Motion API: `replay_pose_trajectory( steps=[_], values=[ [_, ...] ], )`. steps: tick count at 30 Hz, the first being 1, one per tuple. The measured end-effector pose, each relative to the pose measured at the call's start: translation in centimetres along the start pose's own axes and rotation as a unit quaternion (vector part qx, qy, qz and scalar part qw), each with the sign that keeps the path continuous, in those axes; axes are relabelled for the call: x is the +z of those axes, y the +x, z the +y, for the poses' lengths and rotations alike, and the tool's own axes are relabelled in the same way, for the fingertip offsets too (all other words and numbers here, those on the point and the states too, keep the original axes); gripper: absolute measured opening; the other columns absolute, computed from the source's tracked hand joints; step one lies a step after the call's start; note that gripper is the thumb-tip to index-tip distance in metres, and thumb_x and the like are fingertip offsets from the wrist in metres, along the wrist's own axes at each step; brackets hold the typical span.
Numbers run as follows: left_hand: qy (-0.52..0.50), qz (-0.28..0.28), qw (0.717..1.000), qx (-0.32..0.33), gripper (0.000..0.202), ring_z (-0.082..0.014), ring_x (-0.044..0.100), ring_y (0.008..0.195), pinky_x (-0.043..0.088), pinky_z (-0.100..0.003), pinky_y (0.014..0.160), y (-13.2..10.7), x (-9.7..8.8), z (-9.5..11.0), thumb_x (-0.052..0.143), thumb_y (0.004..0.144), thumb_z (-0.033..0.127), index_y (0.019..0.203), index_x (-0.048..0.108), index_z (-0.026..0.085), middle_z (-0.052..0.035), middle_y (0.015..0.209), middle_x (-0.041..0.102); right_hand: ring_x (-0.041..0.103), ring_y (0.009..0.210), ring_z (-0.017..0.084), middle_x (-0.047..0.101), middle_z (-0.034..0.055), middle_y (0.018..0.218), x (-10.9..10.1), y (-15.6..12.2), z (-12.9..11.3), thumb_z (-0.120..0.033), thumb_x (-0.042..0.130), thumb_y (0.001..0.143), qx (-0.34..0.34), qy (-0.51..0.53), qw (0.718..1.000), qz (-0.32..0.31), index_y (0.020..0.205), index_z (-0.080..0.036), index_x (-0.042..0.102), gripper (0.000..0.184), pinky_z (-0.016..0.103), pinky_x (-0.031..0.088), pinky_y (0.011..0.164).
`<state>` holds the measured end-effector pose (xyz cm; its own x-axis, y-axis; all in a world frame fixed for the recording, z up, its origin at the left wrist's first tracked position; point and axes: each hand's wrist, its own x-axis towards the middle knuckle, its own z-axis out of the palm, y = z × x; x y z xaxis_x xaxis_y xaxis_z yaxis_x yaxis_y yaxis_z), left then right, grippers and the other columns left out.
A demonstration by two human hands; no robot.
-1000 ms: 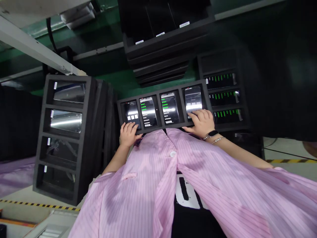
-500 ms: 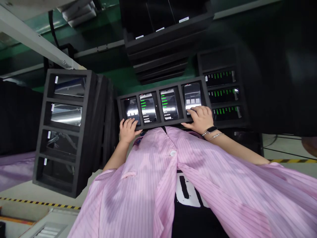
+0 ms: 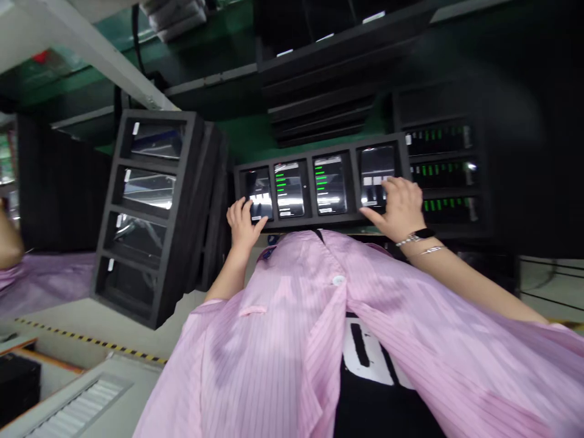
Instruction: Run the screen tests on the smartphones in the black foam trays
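A black foam tray [image 3: 286,227] with slots lies across in front of my body, holding several phones with lit screens. The two middle phones, the left of them [image 3: 289,191] and the right of them [image 3: 331,185], show green lines of text. My left hand [image 3: 245,225] rests at the tray's left end, fingers spread, by the leftmost phone [image 3: 258,188]. At the other end my right hand [image 3: 401,210] reaches over the rightmost phone [image 3: 376,167], fingers bent onto its lower right, thumb apart near the front rim. White squares show on both end phones.
On the left stands a tilted stack of black trays [image 3: 177,201] with dark-screened phones. Another tray [image 3: 440,201] with green-lit phones lies at the right. More trays [image 3: 319,85] are stacked at the back. A person's arm [image 3: 9,240] shows at the far left.
The whole scene has shifted right in view as my head turned. My right hand's fingers have slid to the rightmost phone's right side; my left fingers are a little further left over the tray end.
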<state>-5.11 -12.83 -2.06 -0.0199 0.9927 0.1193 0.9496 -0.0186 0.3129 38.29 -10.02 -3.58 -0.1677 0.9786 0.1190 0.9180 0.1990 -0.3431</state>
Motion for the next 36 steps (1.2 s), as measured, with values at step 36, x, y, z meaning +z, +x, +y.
replay_pose_trajectory(
  steps=[36],
  values=[
    [0.004,-0.047,0.993,-0.107,0.077,-0.0421,0.034,0.156,0.025,-0.063,0.129,-0.1,-1.0,1.0,0.062,0.097,0.059,0.157,0.047,0.014,-0.0248,0.167,0.038,0.035,0.150,0.045,0.049,0.0247,0.156,0.1,0.4,-4.2,-0.058,0.052,0.100,-0.071,0.019,0.995,-0.064,0.150,-0.010,0.053,0.069,0.072,0.021,0.124]
  ],
)
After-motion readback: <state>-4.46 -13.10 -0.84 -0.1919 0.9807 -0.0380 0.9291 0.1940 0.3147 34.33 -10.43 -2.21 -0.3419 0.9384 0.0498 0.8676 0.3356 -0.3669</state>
